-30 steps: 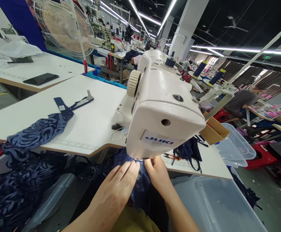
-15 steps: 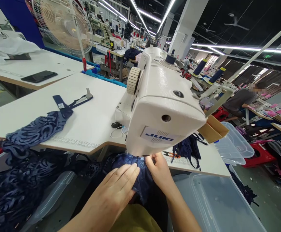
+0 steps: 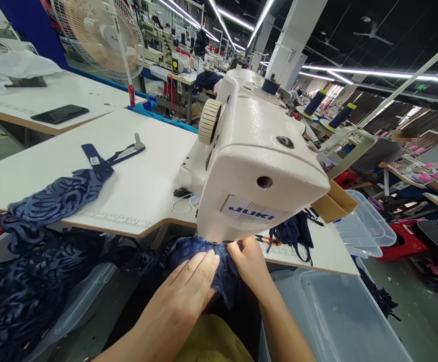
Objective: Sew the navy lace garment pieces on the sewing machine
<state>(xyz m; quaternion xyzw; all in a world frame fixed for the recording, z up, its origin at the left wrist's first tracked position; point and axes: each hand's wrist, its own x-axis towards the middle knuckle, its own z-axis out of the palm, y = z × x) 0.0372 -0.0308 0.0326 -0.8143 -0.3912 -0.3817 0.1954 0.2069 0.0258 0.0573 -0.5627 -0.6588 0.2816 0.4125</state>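
A navy bra (image 3: 194, 249) with a shiny cup lies bunched under the head of the white JUKI sewing machine (image 3: 260, 166). My left hand (image 3: 189, 281) presses over it with fingers held together, the thumb hidden beneath the cloth. Close to the machine head, my right hand (image 3: 249, 259) pinches the right edge of the bra; its fingertips are partly hidden by the machine. The needle is out of sight behind the head. To the left, more navy patterned lace (image 3: 61, 198) with a strap and a tagged band drapes over the table edge.
On the right of the white table (image 3: 147, 171) are navy straps (image 3: 292, 234) and orange-handled snips (image 3: 272, 241). A lidded clear bin (image 3: 339, 311) stands below, at right. A phone (image 3: 60, 114) and a fan (image 3: 102, 37) are at back left. A cardboard box (image 3: 335, 201) sits beyond the machine.
The bra has shifted slightly left under the machine head, its hanging corner sitting a little higher. Both hands keep nearly the same place and grip. The view has tilted a little.
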